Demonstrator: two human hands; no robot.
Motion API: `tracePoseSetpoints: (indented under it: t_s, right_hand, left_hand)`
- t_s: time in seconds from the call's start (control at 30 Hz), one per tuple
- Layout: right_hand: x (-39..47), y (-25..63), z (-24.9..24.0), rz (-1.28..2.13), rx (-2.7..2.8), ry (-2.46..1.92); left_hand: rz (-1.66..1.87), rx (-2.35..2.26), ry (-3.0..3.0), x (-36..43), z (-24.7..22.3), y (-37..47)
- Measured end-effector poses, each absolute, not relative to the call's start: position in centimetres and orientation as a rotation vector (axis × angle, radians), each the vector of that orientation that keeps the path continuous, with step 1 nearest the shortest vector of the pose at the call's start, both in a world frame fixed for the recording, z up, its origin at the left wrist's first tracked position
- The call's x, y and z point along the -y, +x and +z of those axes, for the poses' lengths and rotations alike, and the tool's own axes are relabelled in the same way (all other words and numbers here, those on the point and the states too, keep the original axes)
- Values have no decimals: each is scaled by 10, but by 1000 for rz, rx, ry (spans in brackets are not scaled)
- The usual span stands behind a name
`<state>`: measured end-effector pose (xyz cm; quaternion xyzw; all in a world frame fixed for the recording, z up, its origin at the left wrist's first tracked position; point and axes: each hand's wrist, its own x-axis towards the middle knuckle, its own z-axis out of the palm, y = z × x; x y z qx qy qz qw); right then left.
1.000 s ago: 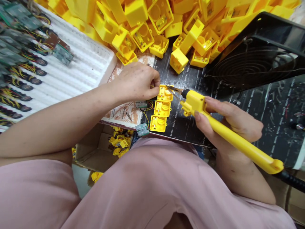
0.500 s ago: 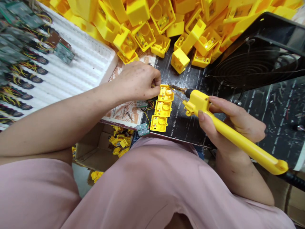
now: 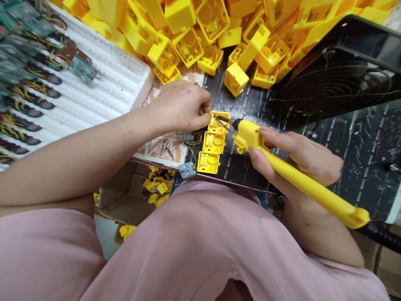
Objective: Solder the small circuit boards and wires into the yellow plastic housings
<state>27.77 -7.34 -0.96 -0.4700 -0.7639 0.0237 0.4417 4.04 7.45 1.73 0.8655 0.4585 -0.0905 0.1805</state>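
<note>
The work surface (image 3: pixel 250 167) is black and littered with specks. A heap of yellow casings (image 3: pixel 178 16) lies beyond both hands; a white foam tray (image 3: pixel 119 85) sits beyond the left forearm, a black fan (image 3: pixel 332 79) beyond the right hand (image 3: pixel 303 154). That hand is closed around a yellow soldering iron (image 3: pixel 302 179), its tip over the farthest of three small casings (image 3: pixel 214 149) lined up between the hands. The left hand (image 3: pixel 184 104) is curled at that casing's left side; whether its fingers grip anything cannot be told. The iron's cable runs out of frame. The surface's front edge passes just below the nearest casing. Open room lies between the row and the right hand.
</note>
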Motion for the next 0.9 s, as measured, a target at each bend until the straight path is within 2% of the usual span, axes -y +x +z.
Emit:
tracePoseSetpoints:
  t_s: [0.23,0.43,0.9]
  right_hand:
    - [84,279,-6,75,1850,-1319]
    - [83,279,-10,29,1832,-1307]
    - [77,278,-10,160,1814,-1185]
  left_hand:
    - [-180,-1250,2442,-76,14,37]
    - [-154,-1253,2468,-75,11,38]
    - [-113,-1125,2586,-78,5,37]
